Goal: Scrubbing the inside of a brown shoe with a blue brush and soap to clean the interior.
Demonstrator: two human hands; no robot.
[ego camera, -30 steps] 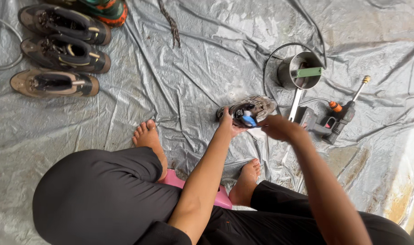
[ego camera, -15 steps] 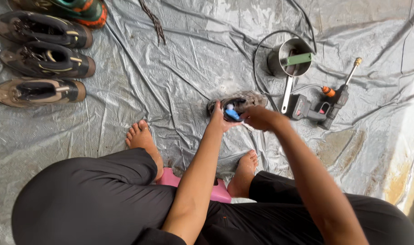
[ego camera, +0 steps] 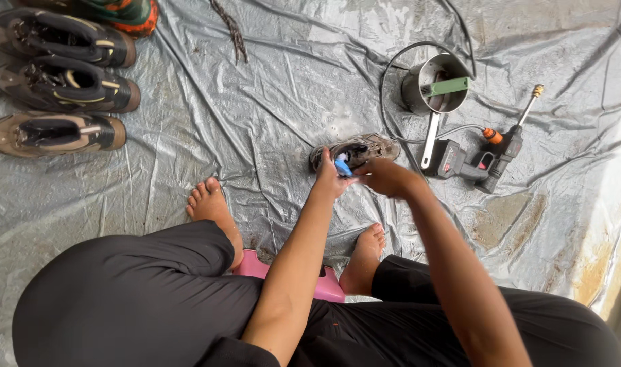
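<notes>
A muddy grey shoe [ego camera: 365,147] lies on the wet grey tarp [ego camera: 256,115] in front of my bare feet. My left hand [ego camera: 327,179] grips its near end. My right hand [ego camera: 385,177] is closed on a small blue brush [ego camera: 343,167], whose tip sits at the shoe's opening between the two hands. Both forearms reach forward from my lap. I sit on a low pink stool [ego camera: 256,266], in black trousers.
Three worn shoes [ego camera: 59,85] lie in a row at the far left, with an orange-green one [ego camera: 120,12] above them. A metal pot [ego camera: 433,85] with a green brush stands beyond the shoe. A black spray gun [ego camera: 477,162] with a hose lies to the right. A twig [ego camera: 232,30] rests at the top.
Both hands have stayed on the muddy shoe, and the blue brush has shifted only slightly at its opening. The view has drifted a little.
</notes>
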